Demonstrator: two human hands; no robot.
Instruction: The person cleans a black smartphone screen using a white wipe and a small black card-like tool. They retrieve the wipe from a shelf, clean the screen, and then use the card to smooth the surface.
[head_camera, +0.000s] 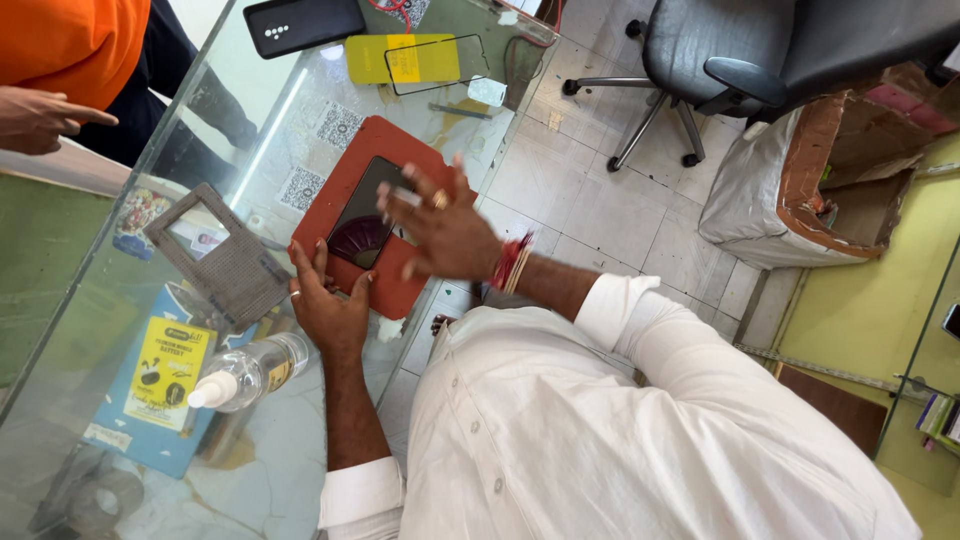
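A dark phone (362, 215) lies flat on a red-brown mat (340, 180) on the glass counter (120, 400). The person's left hand (328, 305) rests at the near end of the phone, fingers spread on either side of its lower edge and thumb against the mat, steadying it rather than gripping. The right hand (445, 228) hovers over the phone's right side, fingers splayed wide and slack, holding nothing; a ring shows on one finger and red threads circle the wrist. It is a little blurred.

Near and to the left of the mat stands a clear spray bottle (250, 372) lying on its side with a white nozzle, and beside that a small grey frame (222, 255). A blue and yellow packet (165, 385) sits under the glass. At the far end of the counter lie a yellow sheet (385, 58) and another black phone (303, 24). Far left, another person in an orange top points with one hand (40, 118). A grey office chair (720, 60) stands on the tiled floor to the right.
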